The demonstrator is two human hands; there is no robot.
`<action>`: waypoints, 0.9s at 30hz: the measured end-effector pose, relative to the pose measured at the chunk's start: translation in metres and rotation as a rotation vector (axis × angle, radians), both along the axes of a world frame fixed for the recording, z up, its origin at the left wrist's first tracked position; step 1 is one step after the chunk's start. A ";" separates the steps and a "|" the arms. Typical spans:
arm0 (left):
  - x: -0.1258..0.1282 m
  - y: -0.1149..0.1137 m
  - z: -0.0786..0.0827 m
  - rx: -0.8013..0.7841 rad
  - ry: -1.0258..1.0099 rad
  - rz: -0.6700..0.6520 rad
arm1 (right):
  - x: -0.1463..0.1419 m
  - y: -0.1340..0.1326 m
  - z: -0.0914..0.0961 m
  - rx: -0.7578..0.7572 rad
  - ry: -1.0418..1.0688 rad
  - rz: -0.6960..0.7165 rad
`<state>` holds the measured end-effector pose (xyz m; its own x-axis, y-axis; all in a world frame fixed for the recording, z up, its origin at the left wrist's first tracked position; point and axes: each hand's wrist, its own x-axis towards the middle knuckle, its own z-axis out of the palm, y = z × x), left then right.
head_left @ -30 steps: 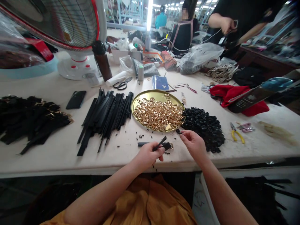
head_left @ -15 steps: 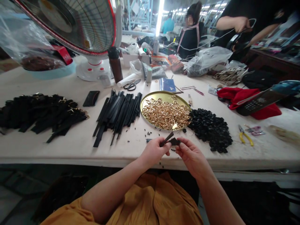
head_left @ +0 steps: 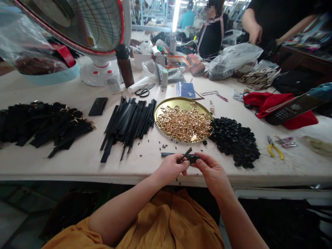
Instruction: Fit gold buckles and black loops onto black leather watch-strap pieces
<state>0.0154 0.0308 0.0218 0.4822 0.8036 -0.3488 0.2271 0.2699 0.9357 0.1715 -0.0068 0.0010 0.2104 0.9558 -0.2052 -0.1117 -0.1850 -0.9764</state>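
Note:
Both my hands meet at the near edge of the table. My left hand [head_left: 171, 168] is closed on a black strap [head_left: 187, 157], whose free end sticks up to the right. My right hand [head_left: 210, 168] pinches the strap's other end, where a small black piece sits. Just beyond them a round gold tray [head_left: 168, 104] holds several gold metal buckles [head_left: 184, 125]. A heap of small black rings [head_left: 234, 140] lies to the tray's right. A bundle of black straps [head_left: 129, 121] lies to its left.
A pile of finished black straps [head_left: 44, 122] is at far left. A phone [head_left: 98, 105], scissors [head_left: 144, 91], a dark bottle [head_left: 124, 66] and a fan [head_left: 77, 24] stand further back. Yellow pliers [head_left: 275, 148] and a red cloth [head_left: 277, 105] are right. Other people work at the back.
My right hand came from the black rings over to the strap and now pinches it together with my left hand. The view shifted slightly.

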 end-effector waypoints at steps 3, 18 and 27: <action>-0.002 0.001 -0.001 0.169 0.145 -0.031 | 0.004 0.002 0.000 -0.014 -0.066 0.016; -0.002 0.007 -0.012 0.296 0.361 -0.197 | 0.012 -0.003 -0.007 -0.139 -0.046 0.046; -0.008 0.003 -0.019 0.081 0.184 -0.183 | 0.007 -0.012 -0.009 -0.116 -0.068 0.072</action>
